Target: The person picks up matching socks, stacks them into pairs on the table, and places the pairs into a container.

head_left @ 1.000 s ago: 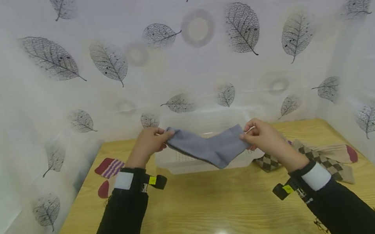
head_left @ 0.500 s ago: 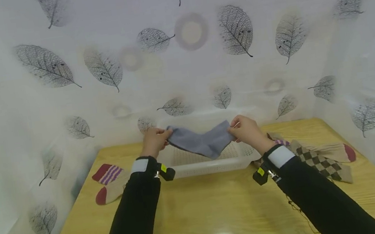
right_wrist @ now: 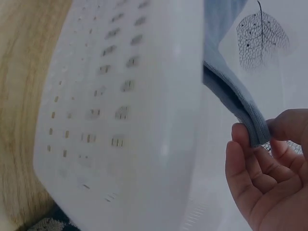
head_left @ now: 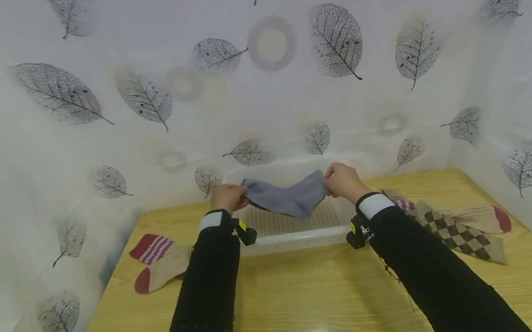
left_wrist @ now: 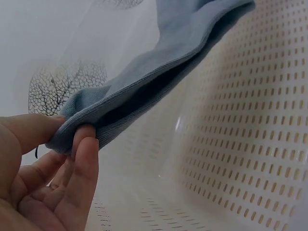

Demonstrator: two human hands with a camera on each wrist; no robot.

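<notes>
A grey-blue sock (head_left: 287, 198) is stretched sideways between both hands and sags in the middle, over a white perforated plastic basket (head_left: 296, 239). My left hand (head_left: 228, 198) pinches one end. In the left wrist view, the thumb lies on top of the knit sock (left_wrist: 178, 57) and the index finger beneath, with a dark gap along its lower edge. At the opposite end, the thumb and fingers of my right hand (head_left: 343, 181) pinch the other tip. The right wrist view has this end of the sock (right_wrist: 219, 43) just beyond the basket's rim.
On the left of the wooden table (head_left: 308, 295) lie beige socks (head_left: 168, 263) with red toes and purple stripes. Several more rest on the right, including a checked sock (head_left: 459, 236) and a red-toed beige sock (head_left: 474, 217). Leaf-print sheeting (head_left: 278, 102) encloses the back and sides.
Both hands have come closer together, the right one shifting left, so the sock sags more between them. More of the basket's inside now shows beneath it.
</notes>
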